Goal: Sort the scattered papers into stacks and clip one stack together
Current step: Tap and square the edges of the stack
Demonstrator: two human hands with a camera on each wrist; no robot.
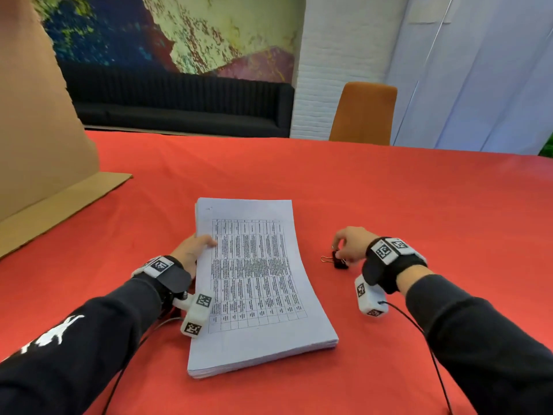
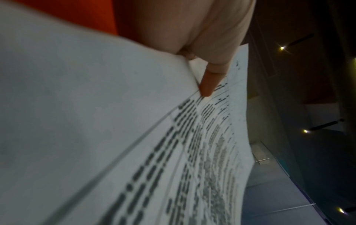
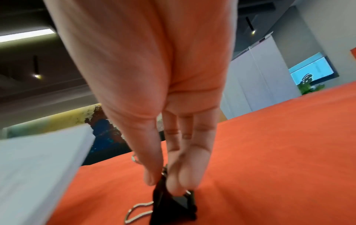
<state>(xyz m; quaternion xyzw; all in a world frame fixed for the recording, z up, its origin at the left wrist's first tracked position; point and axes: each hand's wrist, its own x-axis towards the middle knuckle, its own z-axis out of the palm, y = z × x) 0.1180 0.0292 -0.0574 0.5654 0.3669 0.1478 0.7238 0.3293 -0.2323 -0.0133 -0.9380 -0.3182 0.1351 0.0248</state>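
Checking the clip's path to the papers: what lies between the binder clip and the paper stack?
Only bare red tablecloth lies between the binder clip, pinched by the right hand, and the paper stack; the head view shows it.

Black sofa (image 1: 179,106) under a mural (image 1: 179,34) (peeling paint look), orange chair (image 1: 363,113) beside white brick

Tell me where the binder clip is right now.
In the head view, the binder clip sits on the red tablecloth, right of the paper stack, pinched by the right hand.
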